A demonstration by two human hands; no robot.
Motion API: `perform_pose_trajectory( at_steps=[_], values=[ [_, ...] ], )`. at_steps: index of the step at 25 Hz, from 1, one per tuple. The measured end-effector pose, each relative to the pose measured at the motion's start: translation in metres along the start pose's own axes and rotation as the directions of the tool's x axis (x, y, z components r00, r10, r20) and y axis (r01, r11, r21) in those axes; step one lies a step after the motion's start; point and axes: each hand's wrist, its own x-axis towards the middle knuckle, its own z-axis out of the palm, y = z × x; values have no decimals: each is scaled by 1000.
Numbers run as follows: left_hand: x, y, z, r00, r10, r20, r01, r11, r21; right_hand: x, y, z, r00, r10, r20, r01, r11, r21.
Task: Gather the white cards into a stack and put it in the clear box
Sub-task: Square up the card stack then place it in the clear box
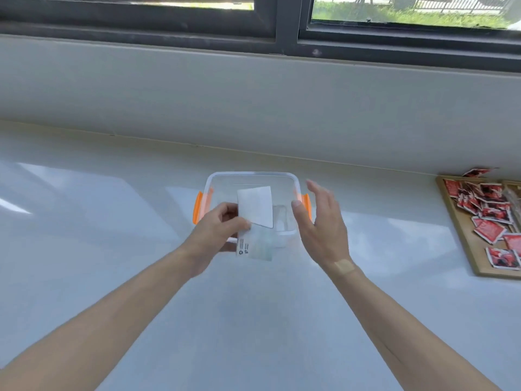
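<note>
The clear box (251,176) with orange side latches stands open on the white counter, in the middle of the view. My left hand (218,232) grips the stack of white cards (256,206) at its near left corner and holds it tilted over the box, its far end inside the rim. Just below my fingers, a label with small print shows on the box's near wall. My right hand (320,221) hovers beside the box's right latch, fingers spread, holding nothing and blurred by motion.
A wooden tray (462,235) with several red sachets lies at the right edge of the counter. A wall ledge and a dark-framed window run along the back. Glossy white counter (112,221) spreads to the left and toward me.
</note>
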Motion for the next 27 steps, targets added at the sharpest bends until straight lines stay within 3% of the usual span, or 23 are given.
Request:
perform_pose_trajectory(
  at_steps=[1,4,9,27],
  values=[
    [13,10,-6,1000,-8,-29,8,1000,10,14,4,5,996,-85,-10,83,989,-122],
    [49,28,-18,992,-75,-100,80,996,46,43,20,23,968,-186,171,236,905,-353],
    [90,20,-15,970,-209,-127,229,958,170,58,31,51,914,-153,374,321,838,-441],
    [154,-33,30,887,-458,-63,444,806,392,57,36,59,946,-138,294,232,920,-314]
  ],
)
